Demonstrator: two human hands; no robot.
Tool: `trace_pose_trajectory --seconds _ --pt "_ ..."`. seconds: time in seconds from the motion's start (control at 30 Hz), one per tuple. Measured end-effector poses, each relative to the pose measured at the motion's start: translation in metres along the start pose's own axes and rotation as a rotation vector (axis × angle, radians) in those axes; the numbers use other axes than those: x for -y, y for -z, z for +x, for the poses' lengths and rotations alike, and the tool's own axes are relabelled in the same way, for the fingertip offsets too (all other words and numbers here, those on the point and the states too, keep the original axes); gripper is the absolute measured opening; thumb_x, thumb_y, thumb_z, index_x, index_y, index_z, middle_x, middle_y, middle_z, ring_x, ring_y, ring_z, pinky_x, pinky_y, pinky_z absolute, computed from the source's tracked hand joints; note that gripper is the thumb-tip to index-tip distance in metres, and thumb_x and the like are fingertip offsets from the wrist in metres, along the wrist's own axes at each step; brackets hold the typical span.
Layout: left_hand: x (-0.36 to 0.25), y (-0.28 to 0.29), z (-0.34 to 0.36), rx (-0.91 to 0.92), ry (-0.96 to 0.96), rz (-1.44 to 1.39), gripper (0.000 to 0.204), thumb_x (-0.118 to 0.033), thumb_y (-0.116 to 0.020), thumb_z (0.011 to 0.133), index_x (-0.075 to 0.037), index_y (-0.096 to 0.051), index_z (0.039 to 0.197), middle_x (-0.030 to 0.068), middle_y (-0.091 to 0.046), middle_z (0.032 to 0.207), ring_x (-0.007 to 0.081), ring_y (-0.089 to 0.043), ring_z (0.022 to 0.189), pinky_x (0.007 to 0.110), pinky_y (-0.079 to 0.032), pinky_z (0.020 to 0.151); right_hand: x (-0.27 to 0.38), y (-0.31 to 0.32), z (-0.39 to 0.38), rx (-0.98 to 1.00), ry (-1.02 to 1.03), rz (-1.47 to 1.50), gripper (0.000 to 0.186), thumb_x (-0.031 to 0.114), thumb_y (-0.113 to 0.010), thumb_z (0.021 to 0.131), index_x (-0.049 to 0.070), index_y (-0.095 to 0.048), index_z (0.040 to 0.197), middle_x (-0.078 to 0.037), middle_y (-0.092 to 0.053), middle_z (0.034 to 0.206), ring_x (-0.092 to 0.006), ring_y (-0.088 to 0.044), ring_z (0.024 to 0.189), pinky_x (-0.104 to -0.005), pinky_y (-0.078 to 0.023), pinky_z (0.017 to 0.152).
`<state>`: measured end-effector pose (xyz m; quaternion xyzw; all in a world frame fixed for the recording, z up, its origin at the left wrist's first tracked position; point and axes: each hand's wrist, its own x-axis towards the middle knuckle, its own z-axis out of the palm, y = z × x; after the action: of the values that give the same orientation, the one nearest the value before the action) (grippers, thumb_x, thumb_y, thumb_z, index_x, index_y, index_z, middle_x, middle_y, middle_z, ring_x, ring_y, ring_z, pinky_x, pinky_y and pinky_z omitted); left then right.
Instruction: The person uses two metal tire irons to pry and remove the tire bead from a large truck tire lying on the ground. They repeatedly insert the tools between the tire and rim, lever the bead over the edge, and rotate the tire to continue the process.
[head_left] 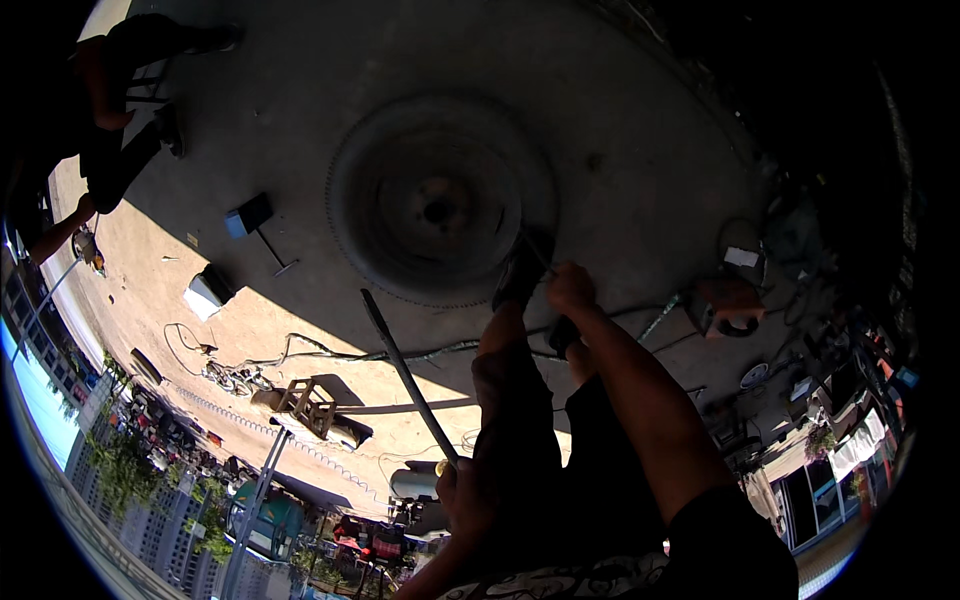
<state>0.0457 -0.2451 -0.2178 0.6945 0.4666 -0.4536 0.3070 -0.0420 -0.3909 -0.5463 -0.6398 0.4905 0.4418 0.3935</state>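
Observation:
A large tyre [345, 210] lies flat on the concrete, with a round metal wheel rim [437, 205] inside it. My left hand [462, 495] is closed round the lower end of a long dark metal bar [405, 375], which points up and to the left, apart from the tyre. My right hand [571, 288] is closed on a thin bar [537, 250] that reaches to the tyre's near right edge. Beside that bar, my dark shoe [520, 272] is at the tyre's edge. Deep shadow hides where the thin bar's tip meets the tyre.
A hammer-like tool with a blue block [249, 214] lies left of the tyre. A hose [440, 350] crosses the floor behind my feet. A wooden stool [308, 403] stands in sunlight. To the right sits an orange-red box-like machine [725, 305]. Another person [100, 90] sits at upper left.

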Motion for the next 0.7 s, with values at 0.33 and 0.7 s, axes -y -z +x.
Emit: trace_pose_trajectory --seconds 0.33,0.7 --pt "0.01 -0.017 0.012 -0.024 -0.221 0.271 0.039 -0.036 -0.046 0.094 -0.008 -0.043 0.068 -0.0018 -0.041 0.055 0.0071 -0.04 0.049 0.023 -0.031 0.044 -0.037 -0.08 0.014 0.058 -0.094 -0.025 0.03 0.021 -0.065 0.076 0.004 -0.062 0.101 -0.02 -0.06 0.103 -0.0384 -0.059 0.095 -0.0492 -0.049 0.081" --pt "0.052 -0.012 -0.023 -0.026 -0.191 0.221 0.034 -0.032 -0.045 0.094 -0.006 -0.045 0.071 -0.0037 -0.04 0.055 0.0056 -0.038 0.049 0.024 -0.03 0.044 -0.033 -0.018 -0.02 -0.065 0.16 -0.064 0.019 0.017 -0.06 0.077 0.005 -0.06 0.091 -0.019 -0.061 0.096 -0.0378 -0.06 0.089 -0.0476 -0.048 0.078"
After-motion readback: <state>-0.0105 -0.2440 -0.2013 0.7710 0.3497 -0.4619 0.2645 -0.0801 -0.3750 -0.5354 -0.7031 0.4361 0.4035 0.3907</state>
